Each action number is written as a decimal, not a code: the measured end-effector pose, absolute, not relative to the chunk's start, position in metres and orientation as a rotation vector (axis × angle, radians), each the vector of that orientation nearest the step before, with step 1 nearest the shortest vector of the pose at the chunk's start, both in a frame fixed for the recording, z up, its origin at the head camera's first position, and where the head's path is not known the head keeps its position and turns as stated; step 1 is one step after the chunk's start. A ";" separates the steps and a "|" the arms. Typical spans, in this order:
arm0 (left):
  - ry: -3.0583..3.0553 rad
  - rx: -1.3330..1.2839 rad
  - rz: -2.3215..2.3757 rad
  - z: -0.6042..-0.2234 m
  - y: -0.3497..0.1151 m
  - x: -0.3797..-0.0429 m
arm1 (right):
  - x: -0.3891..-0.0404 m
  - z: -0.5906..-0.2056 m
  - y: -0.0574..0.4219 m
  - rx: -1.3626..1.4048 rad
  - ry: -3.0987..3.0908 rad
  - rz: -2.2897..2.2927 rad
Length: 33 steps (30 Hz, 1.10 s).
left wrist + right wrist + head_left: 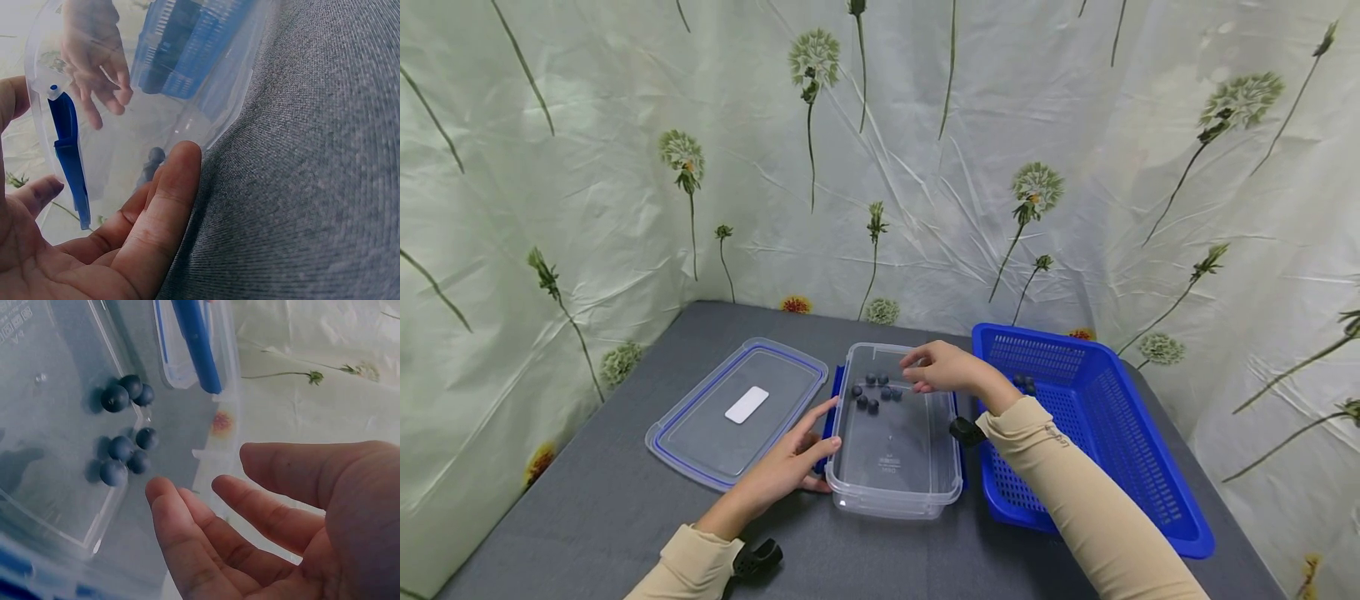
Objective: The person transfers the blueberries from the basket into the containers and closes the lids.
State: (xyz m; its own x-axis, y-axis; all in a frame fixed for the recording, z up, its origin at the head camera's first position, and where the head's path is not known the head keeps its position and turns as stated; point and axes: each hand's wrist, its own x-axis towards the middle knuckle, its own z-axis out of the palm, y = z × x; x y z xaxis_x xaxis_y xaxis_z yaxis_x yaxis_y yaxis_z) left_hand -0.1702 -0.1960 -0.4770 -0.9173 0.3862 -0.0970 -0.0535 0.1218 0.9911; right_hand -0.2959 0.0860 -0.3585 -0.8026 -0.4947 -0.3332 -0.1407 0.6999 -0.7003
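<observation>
A clear plastic storage box (891,467) with blue side latches stands lidless on the table. Several blueberries (872,392) lie on its floor towards the far end. My left hand (786,462) rests against the box's left side, thumb at the rim and spread fingers along the outer wall by the blue latch (72,162). Over the far right part of the box hovers my right hand (943,367). Its fingers (187,544) are loosely bent, with nothing between them. The right wrist view shows the blueberries (119,450) in two clusters, apart from the fingertips.
On the left lies the clear lid (700,442) with a blue seal and a white label (747,405). A blue slotted basket (1157,467) stands at the right, with several blueberries (1024,383) in its far left part. Flower-printed sheeting (925,208) hangs behind the grey-covered table (880,558).
</observation>
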 end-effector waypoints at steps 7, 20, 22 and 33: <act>2.073 0.316 1.854 -0.477 -0.196 -0.170 | -0.298 -0.350 0.103 -0.479 2.400 -0.997; 2.066 0.312 1.862 -0.479 -0.196 -0.172 | -0.304 -0.341 0.141 -0.467 2.389 -1.123; 2.065 0.310 1.862 -0.479 -0.196 -0.171 | -0.304 -0.341 0.149 -0.448 2.384 -1.155; 2.061 0.293 1.856 -0.478 -0.196 -0.171 | -0.311 -0.342 0.191 -0.352 2.378 -1.262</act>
